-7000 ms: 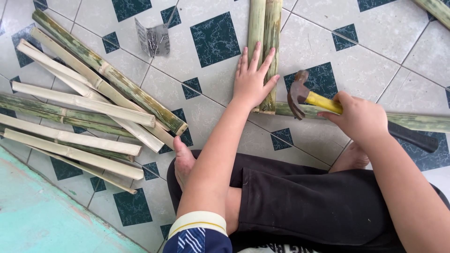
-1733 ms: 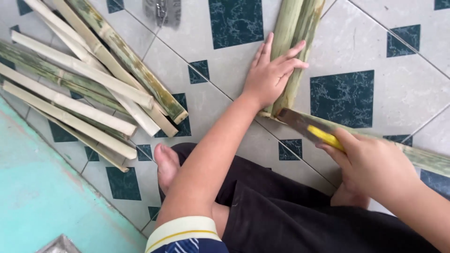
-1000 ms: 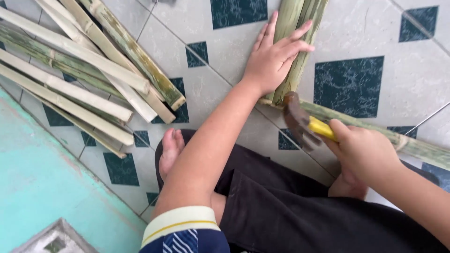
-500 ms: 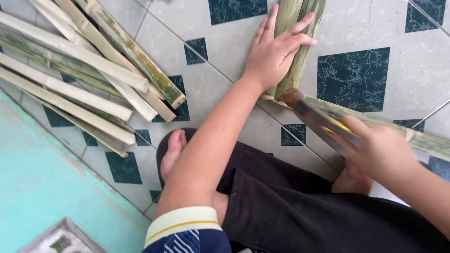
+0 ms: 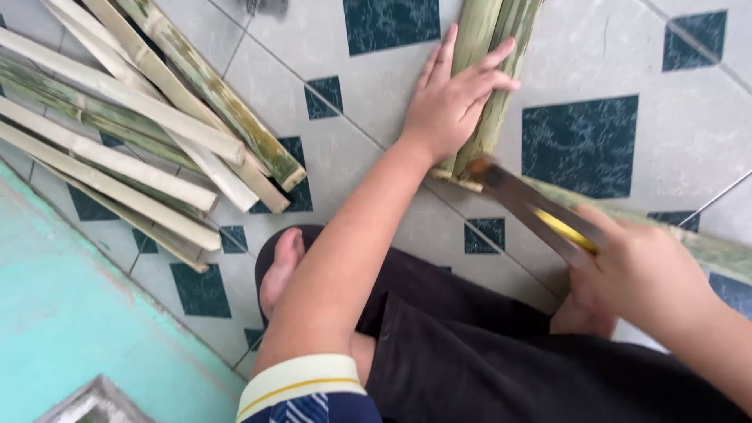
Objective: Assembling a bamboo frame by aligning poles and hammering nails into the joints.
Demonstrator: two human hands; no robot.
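The left hand [image 5: 453, 102] lies flat on a bundle of split green bamboo strips [image 5: 501, 47], fingers spread and straight, gripping nothing; the palm presses the strips against the tiled floor [image 5: 674, 133], apparently to keep them from shifting. The near ends of the strips sit just below the heel of that hand.

The right hand [image 5: 638, 270] is curled tight around the yellow handle [image 5: 562, 229] of a hammer-like tool, its fingers closed on the grip. The dark, motion-blurred head [image 5: 487, 169] of the tool sits at the cut ends of the strips, just beyond the left fingertips' side of the bundle. Whether it touches them cannot be told through the blur.

Under the right knuckles another bamboo length [image 5: 705, 247] lies crosswise on the floor. Well apart from the left fingers, a loose pile of pale bamboo slats [image 5: 133, 149] is stacked. A bare foot [image 5: 280, 266] rests between that pile and the left forearm.
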